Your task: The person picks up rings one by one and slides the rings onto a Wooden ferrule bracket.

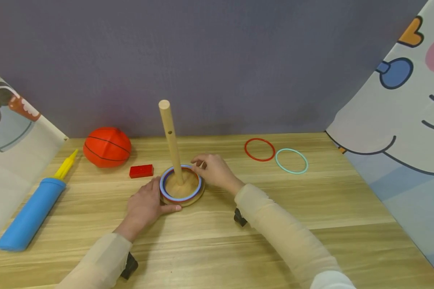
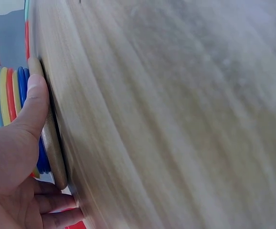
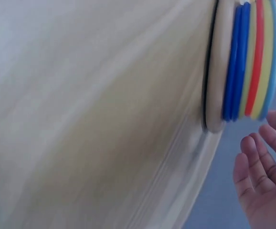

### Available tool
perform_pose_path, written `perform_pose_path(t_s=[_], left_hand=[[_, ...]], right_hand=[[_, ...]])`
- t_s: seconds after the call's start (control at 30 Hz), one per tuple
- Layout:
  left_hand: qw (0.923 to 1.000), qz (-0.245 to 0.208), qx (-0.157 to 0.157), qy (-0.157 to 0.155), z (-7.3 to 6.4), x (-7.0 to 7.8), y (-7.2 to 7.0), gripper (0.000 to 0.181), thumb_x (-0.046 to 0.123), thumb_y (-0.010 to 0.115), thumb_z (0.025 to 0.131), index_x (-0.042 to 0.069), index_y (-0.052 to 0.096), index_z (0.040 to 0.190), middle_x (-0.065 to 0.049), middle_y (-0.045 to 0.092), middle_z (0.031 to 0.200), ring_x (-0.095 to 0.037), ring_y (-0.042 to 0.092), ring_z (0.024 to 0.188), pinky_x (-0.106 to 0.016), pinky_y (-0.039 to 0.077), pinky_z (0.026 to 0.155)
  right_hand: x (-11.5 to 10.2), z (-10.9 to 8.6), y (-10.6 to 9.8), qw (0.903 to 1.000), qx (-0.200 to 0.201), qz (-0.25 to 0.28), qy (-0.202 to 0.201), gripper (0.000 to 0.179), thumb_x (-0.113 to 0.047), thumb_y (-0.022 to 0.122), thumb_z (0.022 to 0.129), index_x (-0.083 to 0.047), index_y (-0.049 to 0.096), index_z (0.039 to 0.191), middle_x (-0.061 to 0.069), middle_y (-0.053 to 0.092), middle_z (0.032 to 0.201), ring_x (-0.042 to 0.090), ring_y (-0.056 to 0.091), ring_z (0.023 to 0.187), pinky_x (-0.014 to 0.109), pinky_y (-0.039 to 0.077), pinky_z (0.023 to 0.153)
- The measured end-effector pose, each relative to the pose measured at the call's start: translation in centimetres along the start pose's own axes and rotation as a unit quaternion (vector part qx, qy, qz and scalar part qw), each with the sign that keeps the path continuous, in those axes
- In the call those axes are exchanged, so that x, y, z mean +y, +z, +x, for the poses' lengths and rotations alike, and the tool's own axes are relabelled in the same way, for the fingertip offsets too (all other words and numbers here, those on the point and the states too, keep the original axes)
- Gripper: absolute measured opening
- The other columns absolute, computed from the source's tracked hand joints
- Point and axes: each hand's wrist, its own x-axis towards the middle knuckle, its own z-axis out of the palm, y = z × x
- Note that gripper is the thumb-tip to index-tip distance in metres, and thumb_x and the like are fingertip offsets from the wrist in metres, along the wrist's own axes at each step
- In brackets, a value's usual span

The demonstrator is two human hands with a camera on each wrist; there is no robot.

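A wooden ring-toss stand (image 1: 170, 136) with an upright peg stands mid-table. Around its peg, low on the round base (image 3: 218, 81), lies a stack of several coloured rings: blue ones (image 3: 238, 62) at the bottom, yellow and red above, a light blue ring (image 1: 181, 199) on top. My left hand (image 1: 143, 204) holds the base from the left, thumb along the front edge (image 2: 33, 100), fingers on the far side. My right hand (image 1: 217, 170) is at the stack's right side, its loosely bent fingers (image 3: 255, 162) beside the light blue ring; the thumb appears to touch it.
A red ring (image 1: 274, 151) and a mint ring (image 1: 291, 173) lie flat at the back right. Left of the stand are a red block (image 1: 141, 171), a red ball (image 1: 107, 147) with black lines and a blue pump (image 1: 32, 214) with yellow nozzle. A grey wall (image 1: 217, 72) rises behind.
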Motion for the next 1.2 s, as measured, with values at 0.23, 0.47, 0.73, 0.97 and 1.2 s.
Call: perform_pose_path(t_s=[0.23,0.47,0.73,0.97,1.2], left_hand=[[0.9999,-0.008,0.006,-0.004,-0.2,0.0,-0.1,0.116,0.065,0.084,0.07,-0.01,0.039,0.146,-0.03,0.054,0.139,-0.049,0.057,0.119,-0.063,0.052,0.082],[0.9989,-0.047,0.007,0.007,0.0,-1.1,0.2,0.109,0.061,0.085,0.072,-0.006,0.042,0.146,-0.027,0.055,0.14,-0.049,0.053,0.123,-0.068,0.047,0.088],[0.9985,-0.052,-0.008,0.012,0.0,-1.5,0.0,0.11,0.063,0.082,0.074,-0.003,0.038,0.15,-0.03,0.047,0.148,-0.052,0.045,0.131,-0.071,0.041,0.096],[0.9989,-0.046,0.0,0.01,-0.1,-1.6,0.1,0.109,0.063,0.082,0.074,0.001,0.039,0.151,-0.028,0.049,0.147,-0.051,0.049,0.129,-0.073,0.04,0.093],[0.9983,-0.045,0.018,0.031,-0.2,-1.6,0.2,0.105,0.058,0.084,0.075,-0.002,0.04,0.149,-0.029,0.054,0.141,-0.05,0.053,0.125,-0.068,0.045,0.093]], right_hand=[[1.1,-1.1,-1.9,0.9995,0.01,0.029,0.0,0.024,-0.016,0.069,0.098,-0.004,0.073,0.118,0.008,0.074,0.099,0.02,0.069,0.086,0.028,0.055,0.075],[2.7,-3.0,-4.7,0.9985,0.015,0.051,0.01,0.026,-0.017,0.07,0.098,-0.003,0.073,0.119,0.006,0.074,0.099,0.02,0.068,0.088,0.033,0.055,0.075],[5.2,-6.3,-8.5,0.9974,0.03,0.047,0.047,0.025,-0.02,0.07,0.099,-0.009,0.074,0.12,0.003,0.073,0.102,0.021,0.067,0.094,0.04,0.055,0.079],[8.4,-8.9,-11.5,0.9941,0.058,0.042,0.082,0.026,-0.018,0.069,0.099,-0.006,0.073,0.121,0.008,0.074,0.106,0.026,0.067,0.097,0.043,0.054,0.083],[11.7,-11.2,-13.5,0.9895,0.084,0.012,0.117,0.028,-0.022,0.067,0.1,-0.006,0.072,0.122,0.013,0.074,0.109,0.031,0.067,0.1,0.043,0.054,0.079]])
